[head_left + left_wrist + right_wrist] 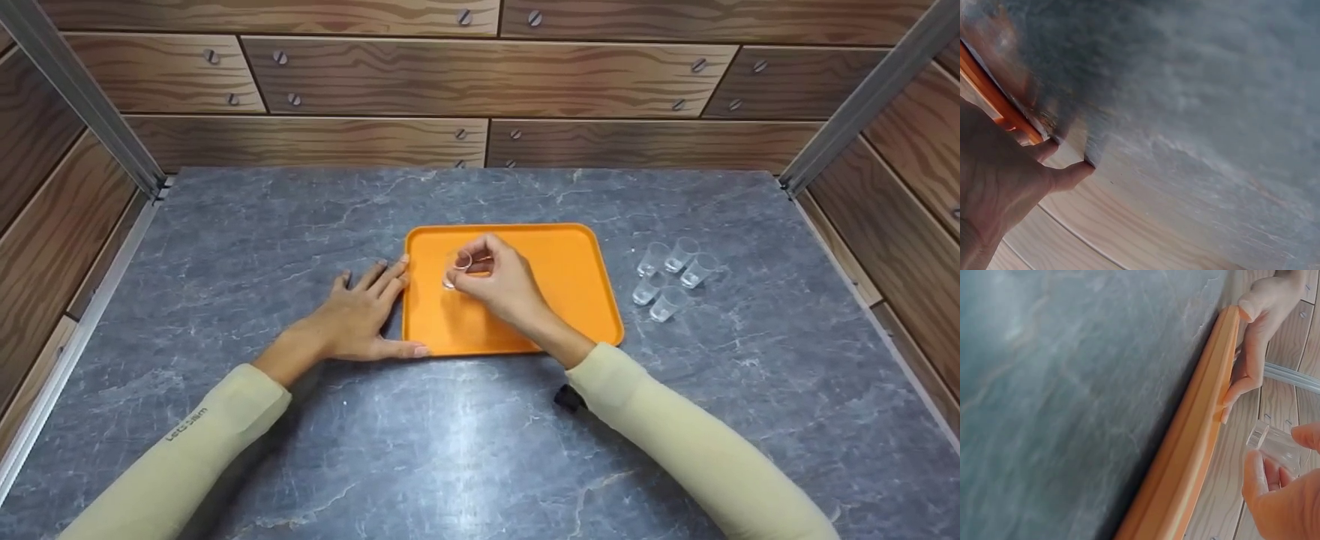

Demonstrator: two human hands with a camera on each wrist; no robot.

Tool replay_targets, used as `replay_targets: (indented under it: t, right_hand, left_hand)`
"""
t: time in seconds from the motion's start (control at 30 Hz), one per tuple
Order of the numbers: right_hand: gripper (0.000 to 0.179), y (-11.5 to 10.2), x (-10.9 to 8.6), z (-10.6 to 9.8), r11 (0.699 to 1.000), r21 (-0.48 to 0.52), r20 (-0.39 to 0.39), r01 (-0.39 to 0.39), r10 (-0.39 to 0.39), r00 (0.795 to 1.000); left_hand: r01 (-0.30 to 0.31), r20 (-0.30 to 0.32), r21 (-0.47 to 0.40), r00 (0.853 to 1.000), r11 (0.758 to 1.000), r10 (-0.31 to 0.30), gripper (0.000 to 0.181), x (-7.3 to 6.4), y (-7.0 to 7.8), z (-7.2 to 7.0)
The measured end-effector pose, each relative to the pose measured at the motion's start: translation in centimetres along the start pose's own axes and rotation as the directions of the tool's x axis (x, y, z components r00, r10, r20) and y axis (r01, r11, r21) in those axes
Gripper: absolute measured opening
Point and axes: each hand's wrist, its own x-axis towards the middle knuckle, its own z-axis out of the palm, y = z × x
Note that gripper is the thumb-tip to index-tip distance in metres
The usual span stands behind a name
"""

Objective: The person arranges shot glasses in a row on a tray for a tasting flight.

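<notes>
My right hand (506, 285) pinches a small clear shot glass (1279, 445) between thumb and fingers, over the left half of an orange tray (574, 289). Its rim faces up and its thick base points down to the tray; whether the base touches, I cannot tell. The left hand (356, 319) rests beside the tray with spread fingers, fingertips against the left rim and thumb at the near left corner. In the left wrist view, part of that hand (1002, 174) shows next to the tray's orange edge (996, 98).
Several more clear shot glasses (670, 302) stand in a cluster on the grey marbled table (480, 435), right of the tray. Wood-patterned panels (480, 79) enclose the back and sides, with metal posts (855, 97) at the corners.
</notes>
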Motion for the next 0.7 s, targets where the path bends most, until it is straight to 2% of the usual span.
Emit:
replay_targets:
  t: [0.13,0.37,0.7]
  right_hand:
    - [0.027,0.3,0.4,0.4,1.0,0.009,-0.007,-0.015,0.015,1.0]
    - [0.026,0.8,1.2,1.2,0.995,-0.004,-0.02,-0.099,0.099,0.995]
    - [0.027,0.7,2.4,3.6,0.994,-0.073,0.044,-0.081,0.084,0.995]
  left_hand:
    - [0.004,0.005,-0.004,1.0,1.0,-0.004,0.122,0.0,0.0,0.1]
    - [0.006,0.016,-0.007,1.0,1.0,-0.006,0.124,0.0,0.1,0.1]
    - [-0.004,0.017,0.009,1.0,1.0,0.004,0.122,-0.2,-0.1,0.2]
